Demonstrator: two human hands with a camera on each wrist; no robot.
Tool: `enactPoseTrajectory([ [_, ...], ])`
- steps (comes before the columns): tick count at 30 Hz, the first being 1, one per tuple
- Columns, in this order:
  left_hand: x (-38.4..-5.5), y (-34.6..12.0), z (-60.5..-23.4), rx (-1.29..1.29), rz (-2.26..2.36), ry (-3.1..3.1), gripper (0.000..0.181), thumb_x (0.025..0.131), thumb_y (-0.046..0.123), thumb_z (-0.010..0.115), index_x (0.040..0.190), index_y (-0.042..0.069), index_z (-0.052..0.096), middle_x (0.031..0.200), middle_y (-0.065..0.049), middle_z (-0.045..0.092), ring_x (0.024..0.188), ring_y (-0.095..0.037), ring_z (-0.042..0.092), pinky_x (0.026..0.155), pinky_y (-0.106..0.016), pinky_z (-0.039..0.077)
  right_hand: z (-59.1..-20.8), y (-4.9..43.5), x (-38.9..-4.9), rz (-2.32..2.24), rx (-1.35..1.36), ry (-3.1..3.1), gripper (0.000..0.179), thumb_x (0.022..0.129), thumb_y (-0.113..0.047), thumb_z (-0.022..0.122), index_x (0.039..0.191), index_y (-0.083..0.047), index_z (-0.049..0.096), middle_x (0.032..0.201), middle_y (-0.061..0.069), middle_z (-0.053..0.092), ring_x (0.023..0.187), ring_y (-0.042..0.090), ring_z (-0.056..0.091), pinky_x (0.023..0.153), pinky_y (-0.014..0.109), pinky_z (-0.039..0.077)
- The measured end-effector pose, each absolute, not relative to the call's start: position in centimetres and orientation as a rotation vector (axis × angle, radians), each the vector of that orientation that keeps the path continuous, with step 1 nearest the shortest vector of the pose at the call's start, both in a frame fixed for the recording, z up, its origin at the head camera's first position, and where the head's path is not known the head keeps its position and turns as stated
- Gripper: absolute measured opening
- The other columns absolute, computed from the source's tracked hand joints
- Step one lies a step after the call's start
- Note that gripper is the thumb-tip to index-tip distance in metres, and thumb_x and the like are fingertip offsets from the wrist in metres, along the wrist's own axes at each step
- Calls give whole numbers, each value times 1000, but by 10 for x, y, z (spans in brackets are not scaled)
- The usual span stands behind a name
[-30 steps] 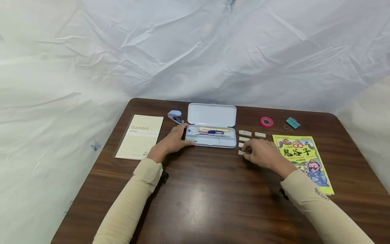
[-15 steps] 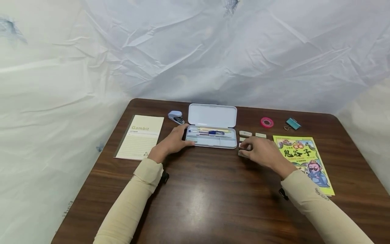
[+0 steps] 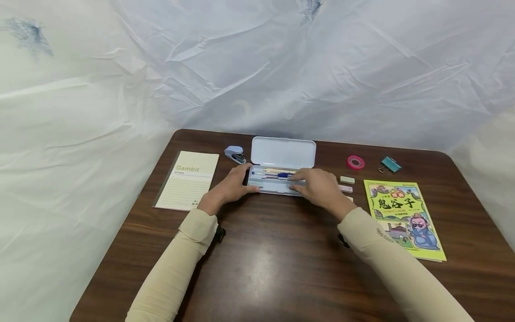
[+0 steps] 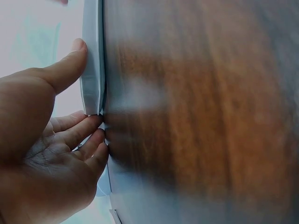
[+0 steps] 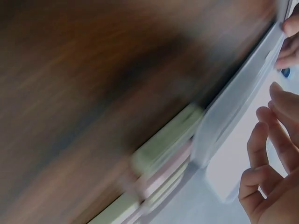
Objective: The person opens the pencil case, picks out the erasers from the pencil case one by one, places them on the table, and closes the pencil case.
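A pale blue pencil case (image 3: 283, 152) lies with its lid raised; pens (image 3: 277, 173) fill its rear compartment. My left hand (image 3: 230, 184) grips its left end, and in the left wrist view the thumb (image 4: 74, 58) lies on the front wall of the case (image 4: 92, 88), with fingers at the end. Over the right part of the tray hovers my right hand (image 3: 318, 188), fingers loosely bent and no held object visible. Its fingertips appear bare in the right wrist view. Erasers (image 5: 168, 137) stand in rows beside the case's right end, partly hidden by this hand from above.
A lilac stapler (image 3: 234, 153) and a notebook (image 3: 189, 181) are on the left. On the right are more erasers (image 3: 347, 180), a pink tape roll (image 3: 356, 162), a teal binder clip (image 3: 390, 164) and a yellow comic book (image 3: 404, 219). White sheeting (image 3: 257, 80) rises behind the table.
My right hand has left the erasers and moved left over the pencil case. My left hand has stayed at the case's left end.
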State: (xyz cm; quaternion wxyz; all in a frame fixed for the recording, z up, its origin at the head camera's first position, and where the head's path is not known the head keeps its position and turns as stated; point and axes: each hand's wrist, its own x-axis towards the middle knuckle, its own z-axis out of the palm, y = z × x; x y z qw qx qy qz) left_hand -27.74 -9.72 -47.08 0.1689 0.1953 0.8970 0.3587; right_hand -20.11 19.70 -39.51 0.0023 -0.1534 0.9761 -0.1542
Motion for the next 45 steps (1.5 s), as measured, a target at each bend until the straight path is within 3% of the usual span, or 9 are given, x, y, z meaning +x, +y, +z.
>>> enactPoseTrajectory([
  [5, -280, -96, -476, 564, 1018, 2548, 97, 107, 47, 83, 180, 11, 30, 183, -19, 38, 174, -40, 32, 140, -61, 35, -395, 171, -212, -482, -554, 3053, 28, 108, -30, 80, 134, -22, 88, 141, 3, 84, 127, 33, 82, 88, 60, 68],
  [13, -281, -93, -474, 621, 1068, 2554, 87, 106, 37, 86, 173, 6, 41, 166, -22, 54, 158, -43, 48, 131, -63, 43, -411, 146, -232, -527, -661, 2982, 28, 110, -27, 75, 135, -25, 87, 143, 0, 83, 129, 29, 80, 97, 56, 67],
  [21, -278, -92, -470, 622, 1075, 2556, 89, 105, 37, 86, 174, 5, 39, 171, -24, 50, 164, -45, 43, 134, -63, 40, -463, 142, -268, -519, -660, 2960, 29, 105, -24, 80, 132, -30, 88, 141, -6, 83, 128, 26, 80, 92, 55, 66],
  [25, -279, -92, -475, 606, 1057, 2560, 93, 105, 39, 87, 176, 7, 36, 175, -23, 46, 167, -44, 41, 135, -62, 40, -467, 139, -274, -506, -658, 2918, 31, 105, -24, 80, 134, -32, 88, 142, -8, 82, 128, 24, 80, 95, 57, 66],
  [30, -287, -92, -487, 604, 1076, 2557, 94, 104, 39, 88, 175, 8, 37, 172, -21, 50, 160, -41, 47, 132, -60, 43, -470, 132, -281, -414, -714, 2914, 33, 104, -20, 80, 132, -37, 88, 134, -9, 84, 120, 23, 81, 96, 60, 66],
  [37, -294, -96, -495, 649, 1105, 2565, 88, 102, 39, 90, 171, 8, 44, 157, -18, 60, 140, -35, 60, 120, -56, 52, -463, 123, -286, -315, -752, 2890, 24, 104, -24, 80, 120, -38, 91, 122, -7, 84, 93, 19, 74, 77, 55, 62],
  [41, -294, -98, -497, 644, 1102, 2569, 86, 102, 41, 90, 169, 11, 46, 154, -16, 61, 138, -34, 60, 119, -56, 53, -434, 114, -271, -334, -733, 2847, 22, 105, -19, 78, 120, -29, 92, 118, -2, 86, 90, 22, 72, 78, 55, 61],
  [45, -293, -100, -495, 614, 1094, 2559, 90, 102, 44, 89, 172, 11, 42, 161, -18, 57, 146, -37, 57, 123, -58, 51, -429, 113, -269, -362, -728, 2839, 19, 104, -23, 80, 119, -26, 92, 115, -1, 86, 91, 24, 73, 82, 57, 63],
])
